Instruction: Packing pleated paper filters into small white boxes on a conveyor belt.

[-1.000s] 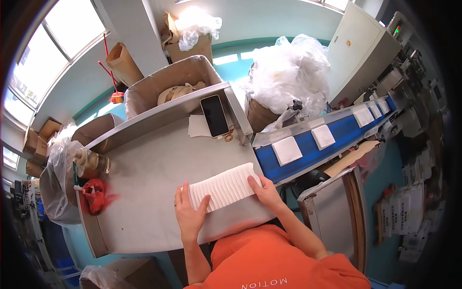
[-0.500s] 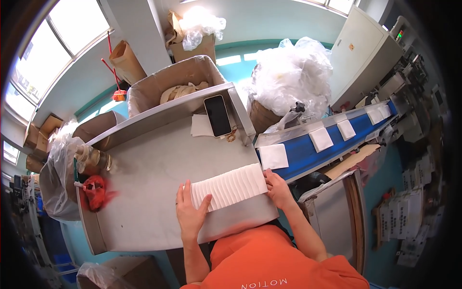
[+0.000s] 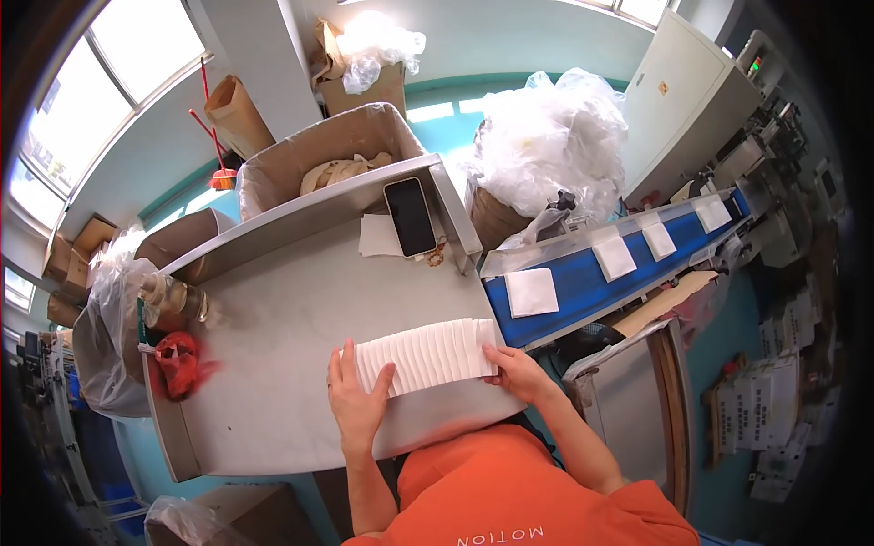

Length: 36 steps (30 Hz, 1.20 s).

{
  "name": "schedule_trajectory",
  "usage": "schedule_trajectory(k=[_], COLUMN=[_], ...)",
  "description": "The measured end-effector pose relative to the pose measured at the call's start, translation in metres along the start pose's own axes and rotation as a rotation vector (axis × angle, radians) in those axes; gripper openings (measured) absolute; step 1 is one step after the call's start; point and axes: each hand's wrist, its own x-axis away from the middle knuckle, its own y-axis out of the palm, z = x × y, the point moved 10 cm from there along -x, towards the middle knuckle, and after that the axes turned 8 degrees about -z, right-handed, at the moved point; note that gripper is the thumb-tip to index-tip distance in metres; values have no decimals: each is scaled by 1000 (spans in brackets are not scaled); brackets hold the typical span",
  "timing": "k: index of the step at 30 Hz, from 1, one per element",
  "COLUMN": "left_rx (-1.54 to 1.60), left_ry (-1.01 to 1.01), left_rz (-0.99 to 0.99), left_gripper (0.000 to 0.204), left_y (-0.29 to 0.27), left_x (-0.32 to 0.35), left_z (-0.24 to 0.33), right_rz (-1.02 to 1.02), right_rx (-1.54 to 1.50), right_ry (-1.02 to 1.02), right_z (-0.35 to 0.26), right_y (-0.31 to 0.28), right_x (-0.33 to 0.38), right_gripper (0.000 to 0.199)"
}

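Your left hand lies flat with fingers spread, pressing the left end of the row of white folded pads. Your right hand cups the row's right end, fingers curled against it. The row sits on the grey steel table near its front edge, just beside the blue conveyor belt. Your right fingertips are hidden behind the pads, and your orange shirt covers the table's edge.

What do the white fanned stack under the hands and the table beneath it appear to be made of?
The white stack, with the left hand and right hand at its ends, looks like soft, matte paper or nonwoven pads: thin overlapping layers with shadowed edges; which of the two is unclear. The table looks like brushed sheet metal, probably stainless steel: grey, dull sheen, folded raised rim.
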Motion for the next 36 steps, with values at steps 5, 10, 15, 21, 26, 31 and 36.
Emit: schedule_trajectory(k=[5,10,15,21,26,31,36], left_rx=[11,2,35,1,16,55,30], left_ry=[-8,-17,61,28,1,47,59], left_rz=[9,9,-50,-27,-10,-38,-56], left_gripper=[73,74,78,80,80,79,79], left_y=[2,1,11,15,9,12,19], left_x=[0,0,1,3,2,3,5], left_z=[2,-2,8,12,0,8,20], right_rz=[-58,150,283,152,64,227,247], right_rx=[-274,-196,-62,231,2,-235,676], right_ry=[4,-117,-268,-323,33,-283,-382], right_z=[3,-13,-48,-49,-6,-42,-67], right_y=[8,-4,-16,26,7,-15,39], right_x=[0,12,16,2,5,8,13], right_gripper=[31,30,39,42,32,41,46])
